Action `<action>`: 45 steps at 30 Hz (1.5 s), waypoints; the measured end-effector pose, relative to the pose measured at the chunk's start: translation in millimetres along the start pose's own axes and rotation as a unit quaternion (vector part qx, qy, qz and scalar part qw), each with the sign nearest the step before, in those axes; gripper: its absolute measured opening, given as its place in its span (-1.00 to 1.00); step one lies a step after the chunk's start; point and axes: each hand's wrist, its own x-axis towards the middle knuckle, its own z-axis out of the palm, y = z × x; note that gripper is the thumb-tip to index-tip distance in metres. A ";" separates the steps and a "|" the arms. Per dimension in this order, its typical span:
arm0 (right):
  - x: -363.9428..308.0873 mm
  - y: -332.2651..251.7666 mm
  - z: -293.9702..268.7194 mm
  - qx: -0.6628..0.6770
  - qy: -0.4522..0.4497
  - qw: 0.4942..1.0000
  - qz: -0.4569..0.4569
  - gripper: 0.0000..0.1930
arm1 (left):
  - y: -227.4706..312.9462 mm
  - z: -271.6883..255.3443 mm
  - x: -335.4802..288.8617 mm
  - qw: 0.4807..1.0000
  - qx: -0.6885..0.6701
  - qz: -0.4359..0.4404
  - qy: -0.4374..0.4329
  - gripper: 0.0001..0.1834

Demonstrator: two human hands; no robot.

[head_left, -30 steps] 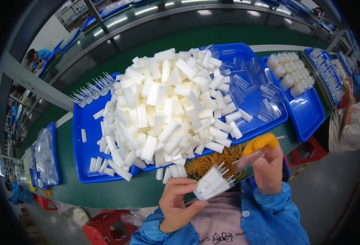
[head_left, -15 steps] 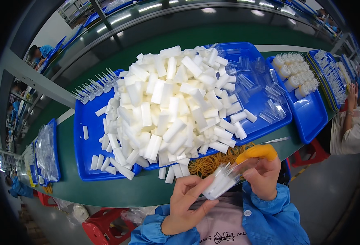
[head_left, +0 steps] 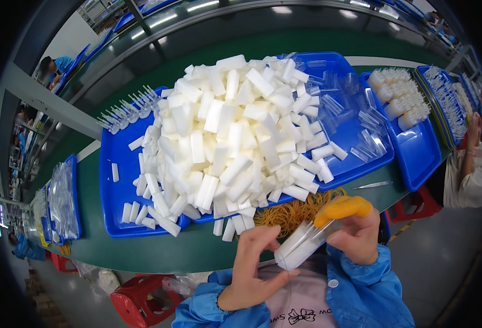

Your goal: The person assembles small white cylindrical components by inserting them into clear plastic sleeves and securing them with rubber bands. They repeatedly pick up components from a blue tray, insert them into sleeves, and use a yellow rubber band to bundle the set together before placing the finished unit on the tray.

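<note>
My left hand (head_left: 254, 268) has its fingers and thumb around the lower end of a small bundle of clear plastic tubes (head_left: 297, 247), which look whitish inside. The bundle is tilted, its upper end toward my right hand (head_left: 354, 232). Yellow covers (head_left: 343, 209) sit on some right-hand fingers, which are closed at the bundle's upper end on a clear plastic piece (head_left: 326, 229) lying along its side. Both hands are close in front of my body, just past the table's near edge. Brown-yellow rubber bands (head_left: 287, 216) lie in a heap behind the bundle.
A big pile of white foam blocks (head_left: 224, 136) covers much of a blue tray (head_left: 112, 191). Loose clear tubes (head_left: 369, 131) lie at the tray's right part. Tweezers (head_left: 373, 185) rest on the green table (head_left: 153, 254). Another blue tray (head_left: 418, 158) holds bundled pieces (head_left: 399, 95). A red stool (head_left: 140, 298) stands below.
The clear piece in my right hand has come down against the bundle's side. My left fingers have shifted slightly, and the bundle has turned a little.
</note>
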 end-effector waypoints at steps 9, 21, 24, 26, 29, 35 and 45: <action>-8.0 -7.6 -4.0 -0.123 -0.117 0.984 0.058 -0.53 | -4.4 6.9 -0.8 0.704 -0.577 -0.351 -0.219 -0.18; -17.3 -12.3 28.3 -0.329 -0.258 0.908 -0.026 -0.08 | -21.5 4.6 -18.1 0.698 -0.604 -0.333 -0.195 -0.33; -19.8 -9.8 29.6 -0.327 -0.264 0.907 -0.030 -0.16 | -20.8 0.3 -20.2 0.699 -0.610 -0.318 -0.195 -0.34; -17.2 -8.7 31.6 -0.338 -0.292 0.894 -0.032 -0.23 | -22.5 -2.1 -23.9 0.700 -0.616 -0.306 -0.190 -0.35; -12.5 -1.7 43.0 -0.384 -0.309 0.865 -0.089 -0.32 | -21.1 -2.2 -28.9 0.694 -0.630 -0.310 -0.158 -0.34; -4.5 16.2 58.4 -0.280 -0.256 0.921 -0.087 -0.38 | -24.7 -9.9 -43.1 0.712 -0.649 -0.265 -0.027 -0.30; -12.4 53.5 66.5 -0.586 -0.196 0.773 -0.140 -0.80 | -10.3 -57.4 -57.7 0.940 -0.208 -0.090 0.255 -0.32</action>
